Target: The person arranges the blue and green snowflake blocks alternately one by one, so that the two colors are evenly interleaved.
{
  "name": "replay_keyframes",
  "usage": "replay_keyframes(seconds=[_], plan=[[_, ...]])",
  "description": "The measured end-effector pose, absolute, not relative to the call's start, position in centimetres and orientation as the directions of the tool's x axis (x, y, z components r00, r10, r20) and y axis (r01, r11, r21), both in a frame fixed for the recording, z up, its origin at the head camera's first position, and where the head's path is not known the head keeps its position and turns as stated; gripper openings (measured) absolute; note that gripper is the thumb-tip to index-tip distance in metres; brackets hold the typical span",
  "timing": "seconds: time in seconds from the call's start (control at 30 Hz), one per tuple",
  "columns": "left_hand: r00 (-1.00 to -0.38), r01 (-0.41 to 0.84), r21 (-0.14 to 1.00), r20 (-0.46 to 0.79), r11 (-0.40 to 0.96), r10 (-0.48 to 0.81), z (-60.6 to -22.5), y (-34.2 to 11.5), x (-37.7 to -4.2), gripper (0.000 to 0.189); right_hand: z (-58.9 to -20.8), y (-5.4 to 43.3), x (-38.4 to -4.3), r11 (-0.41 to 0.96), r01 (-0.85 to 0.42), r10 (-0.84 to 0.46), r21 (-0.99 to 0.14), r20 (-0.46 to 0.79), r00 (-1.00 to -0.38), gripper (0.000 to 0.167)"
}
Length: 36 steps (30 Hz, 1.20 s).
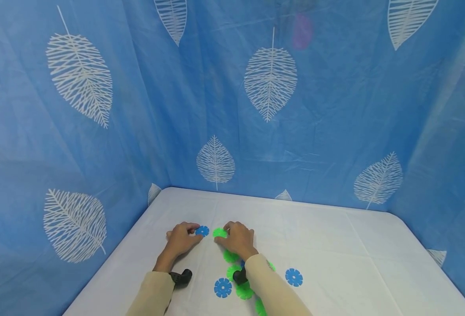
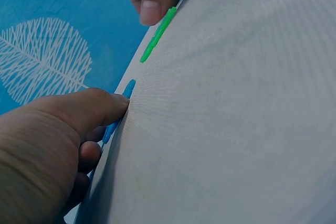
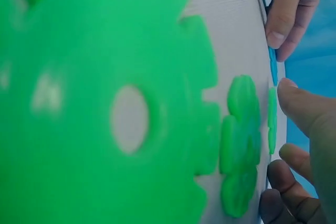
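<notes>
My left hand (image 1: 181, 241) pinches a blue notched disc (image 1: 202, 231) by its edges, between thumb and forefinger, low over the white table. Just right of it, a green notched disc (image 1: 219, 233) sits between the thumb and forefinger of my right hand (image 1: 238, 239), held at its rim. From the left wrist, both the blue disc (image 2: 130, 88) and the green disc (image 2: 157, 35) appear nearly edge-on, apart from each other. In the right wrist view a large green disc (image 3: 79, 129) lies close to the camera and fills the left side.
Several green discs (image 1: 244, 290) lie in a line under and beside my right forearm, some partly hidden. Two loose blue discs are on the white table (image 1: 335, 245): one blue disc (image 1: 222, 288) near the front, another blue disc (image 1: 294, 277) to the right. A blue leaf-patterned curtain (image 1: 319, 109) surrounds the table.
</notes>
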<state>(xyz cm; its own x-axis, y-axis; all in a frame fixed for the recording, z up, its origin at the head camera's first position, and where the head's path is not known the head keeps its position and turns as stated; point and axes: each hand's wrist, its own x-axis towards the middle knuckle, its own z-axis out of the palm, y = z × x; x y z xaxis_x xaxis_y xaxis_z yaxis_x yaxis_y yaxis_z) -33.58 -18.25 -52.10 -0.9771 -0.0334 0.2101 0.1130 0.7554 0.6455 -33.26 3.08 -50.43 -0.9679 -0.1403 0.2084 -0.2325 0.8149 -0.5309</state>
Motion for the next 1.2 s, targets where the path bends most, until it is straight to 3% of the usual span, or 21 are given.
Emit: replay_keyframes(seconds=[0.47, 1.2], plan=[[-0.980, 0.104, 0.637, 0.195, 0.764, -0.029, -51.9, -18.2, -33.5, 0.037, -48.7, 4.1, -32.9, 0.750, -0.259, -0.165, -0.608, 0.207, -0.964, 0.039], [-0.979, 0.115, 0.641, 0.203, 0.759, -0.023, -52.2, -18.2, -33.6, 0.035, -45.4, 7.8, -29.8, 0.611, -0.369, -0.114, -0.701, 0.382, -0.917, 0.026]])
